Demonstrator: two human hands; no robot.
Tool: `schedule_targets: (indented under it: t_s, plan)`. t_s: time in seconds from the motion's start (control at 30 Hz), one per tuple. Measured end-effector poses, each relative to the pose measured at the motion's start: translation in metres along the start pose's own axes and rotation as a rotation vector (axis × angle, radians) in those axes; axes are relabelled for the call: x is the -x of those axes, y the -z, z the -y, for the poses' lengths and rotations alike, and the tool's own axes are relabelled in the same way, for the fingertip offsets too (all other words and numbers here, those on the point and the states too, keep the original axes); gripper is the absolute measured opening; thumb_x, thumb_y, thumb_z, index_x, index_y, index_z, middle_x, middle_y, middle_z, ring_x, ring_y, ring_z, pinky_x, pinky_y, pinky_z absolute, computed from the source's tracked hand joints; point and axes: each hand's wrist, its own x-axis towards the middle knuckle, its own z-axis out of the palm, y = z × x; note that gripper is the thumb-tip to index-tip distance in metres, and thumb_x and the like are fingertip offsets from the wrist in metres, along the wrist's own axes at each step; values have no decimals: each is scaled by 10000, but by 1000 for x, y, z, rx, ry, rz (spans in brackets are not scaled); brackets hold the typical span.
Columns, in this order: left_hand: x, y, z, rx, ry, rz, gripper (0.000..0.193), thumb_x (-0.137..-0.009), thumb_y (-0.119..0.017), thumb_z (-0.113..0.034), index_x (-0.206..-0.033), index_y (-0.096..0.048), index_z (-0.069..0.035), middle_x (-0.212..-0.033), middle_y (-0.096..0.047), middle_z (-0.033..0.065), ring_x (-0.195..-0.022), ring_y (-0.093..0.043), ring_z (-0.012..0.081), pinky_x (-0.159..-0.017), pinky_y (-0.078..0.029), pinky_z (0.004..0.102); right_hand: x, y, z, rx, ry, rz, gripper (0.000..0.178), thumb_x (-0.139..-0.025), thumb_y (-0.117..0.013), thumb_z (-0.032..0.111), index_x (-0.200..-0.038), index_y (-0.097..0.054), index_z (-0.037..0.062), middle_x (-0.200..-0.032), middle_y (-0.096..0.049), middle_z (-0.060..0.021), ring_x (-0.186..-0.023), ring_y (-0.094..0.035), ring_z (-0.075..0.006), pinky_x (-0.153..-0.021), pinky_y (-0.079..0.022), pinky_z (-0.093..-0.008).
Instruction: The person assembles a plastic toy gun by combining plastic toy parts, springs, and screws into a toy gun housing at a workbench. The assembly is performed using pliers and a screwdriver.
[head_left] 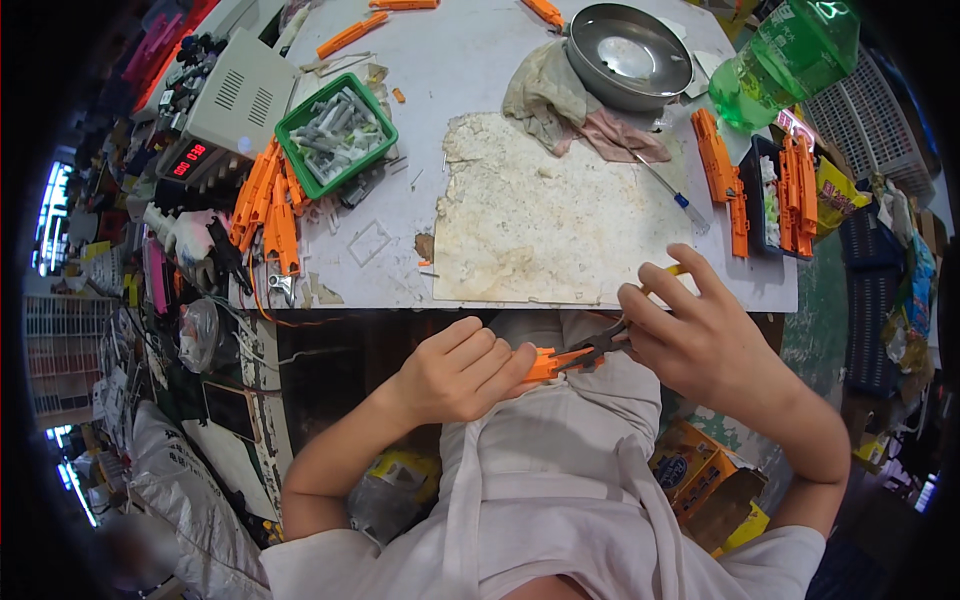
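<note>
Over my lap, just off the table's front edge, my left hand (pixel 465 370) is closed around an orange plastic part (pixel 543 366). My right hand (pixel 690 325) grips a pair of pliers (pixel 607 345), its dark jaws against the right end of that part. A bit of yellow shows on the pliers' handle by my fingers. Whether the jaws bite on the plastic or only touch it, I cannot tell. My left fingers hide the other end of the part.
A worn white board (pixel 560 220) lies on the table. A green basket (pixel 335 135) of small grey pieces and orange parts (pixel 268 205) sit left, near a beige device (pixel 222 105). A metal bowl (pixel 628 57), rag (pixel 545 97), screwdriver (pixel 670 185), green bottle (pixel 785 62) and dark bin (pixel 765 200) stand right.
</note>
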Motion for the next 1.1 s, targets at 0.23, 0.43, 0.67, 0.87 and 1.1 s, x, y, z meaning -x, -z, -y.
schedule_targets:
  t_s: [0.23,0.43,0.67,0.87,1.1]
  plan:
    - [-4,-5,-10,136,400,-6,364,-748,-724,-201,-1032,-605,-7,-821,-546,78,-731,-536,221,-644,-466,320,25,-2,-2,-222,-418,-195,219,-626,-724,137,-738,-583,11,-985,-552,-78,-981,-535,-267,-871,-438,-421]
    - [-13,-17,-33,612,913,-133,391,-789,-716,-126,-1105,-519,-7,-943,-583,155,-819,-614,285,-701,-490,327,43,-39,-6,-248,-781,-255,196,-756,-701,139,-761,-598,-27,-980,-583,-99,-903,-546,-285,-782,-447,-376]
    - [-16,-30,-44,1222,1229,-56,435,-901,-624,-211,-1235,-439,-3,-1062,-582,111,-872,-610,169,-750,-470,259,22,-80,-24,-219,-802,-297,185,-799,-666,148,-864,-623,-19,-1025,-587,-130,-935,-544,-300,-828,-437,-386]
    - [-25,-26,-39,1976,1362,-285,445,-952,-528,-178,-1334,-370,-12,-1097,-574,130,-944,-615,207,-824,-496,313,13,-80,22,-522,-886,-695,149,-810,-654,56,-945,-621,5,-940,-613,-130,-927,-571,-307,-814,-448,-347]
    - [-36,-30,-36,2209,1314,-191,520,-922,-580,-234,-1361,-353,-74,-1117,-575,149,-1011,-624,264,-886,-521,413,103,-179,90,-1042,-1597,-1091,177,-970,-507,207,-1051,-543,54,-852,-516,5,-729,-440,-58,-599,-363,-193]
